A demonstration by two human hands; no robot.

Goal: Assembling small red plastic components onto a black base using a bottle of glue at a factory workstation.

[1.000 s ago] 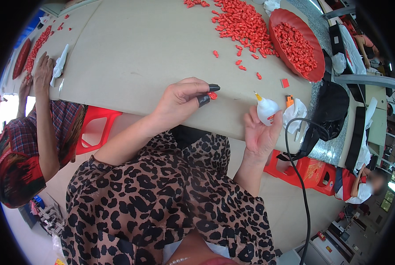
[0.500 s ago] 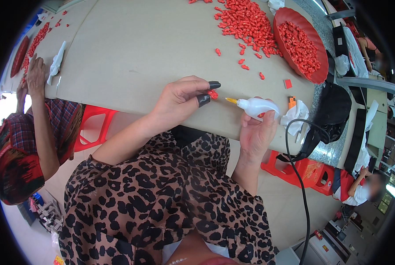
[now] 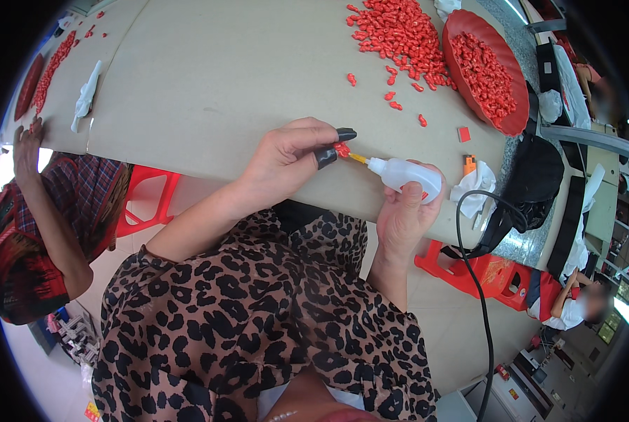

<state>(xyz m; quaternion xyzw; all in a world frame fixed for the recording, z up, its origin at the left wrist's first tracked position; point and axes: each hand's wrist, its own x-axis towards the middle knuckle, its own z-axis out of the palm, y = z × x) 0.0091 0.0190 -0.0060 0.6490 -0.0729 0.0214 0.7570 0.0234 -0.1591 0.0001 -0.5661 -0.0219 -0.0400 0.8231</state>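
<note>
Between the thumb and forefinger of my left hand (image 3: 290, 153), both capped in black covers, is a small red glossy piece (image 3: 342, 149). My right hand (image 3: 407, 211) grips a white squeeze bottle (image 3: 409, 178) with a yellow nozzle (image 3: 357, 158). The nozzle tip points left and meets, or almost meets, the red piece. Beyond my hands lies a big heap of similar red pieces (image 3: 399, 35) on the table, with several strays near it. A red scalloped bowl (image 3: 518, 125) full of them sits at the heap's right.
An orange lighter (image 3: 469, 164), a crumpled white tissue (image 3: 477, 184) and a red square (image 3: 464, 134) lie right of my hands. A black bag (image 3: 539, 176) and black cable (image 3: 484, 302) are farther right. At far left, a co-worker's hand (image 3: 27, 144) rests by more red pieces.
My right hand has tilted the bottle and brought its nozzle left and up to the red piece. My left hand stays nearly still. The co-worker's hands at far left have shifted.
</note>
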